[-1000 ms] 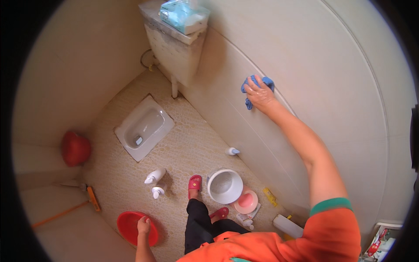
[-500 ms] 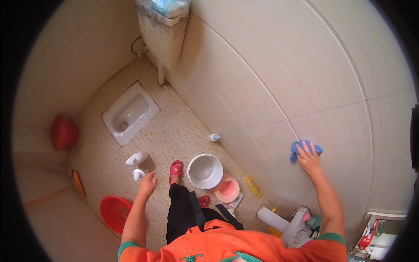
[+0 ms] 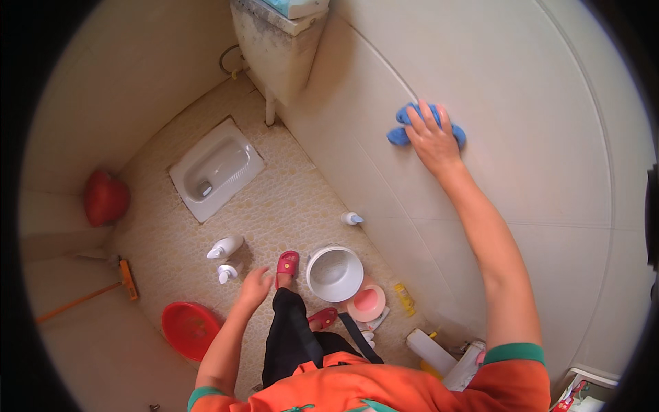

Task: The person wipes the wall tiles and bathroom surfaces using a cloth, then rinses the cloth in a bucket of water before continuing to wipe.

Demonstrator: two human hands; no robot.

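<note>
Against the tiled wall (image 3: 508, 137) on the right, my right hand (image 3: 434, 141) presses a crumpled blue cloth (image 3: 398, 136). Its fingers lie spread over the cloth, which bulges out on both sides of them. My right arm is stretched far forward and up. My left hand (image 3: 255, 287) hangs above the floor with nothing in it, fingers loosely apart. Nearest to it are two white pump bottles (image 3: 226, 247) standing on the floor and my red slipper (image 3: 287, 266).
A white bucket (image 3: 334, 273) and a pink basin (image 3: 366, 303) stand by my feet. Further off lie a squat toilet (image 3: 216, 169) and a cistern (image 3: 278, 58). A red tub (image 3: 190, 331) and an orange-handled brush (image 3: 128, 280) are at left, a small bottle (image 3: 351, 218) by the wall.
My right hand has slid the cloth forward and to the left along the wall, the arm straightening. My left hand has shifted slightly right. The whole view has tilted a little.
</note>
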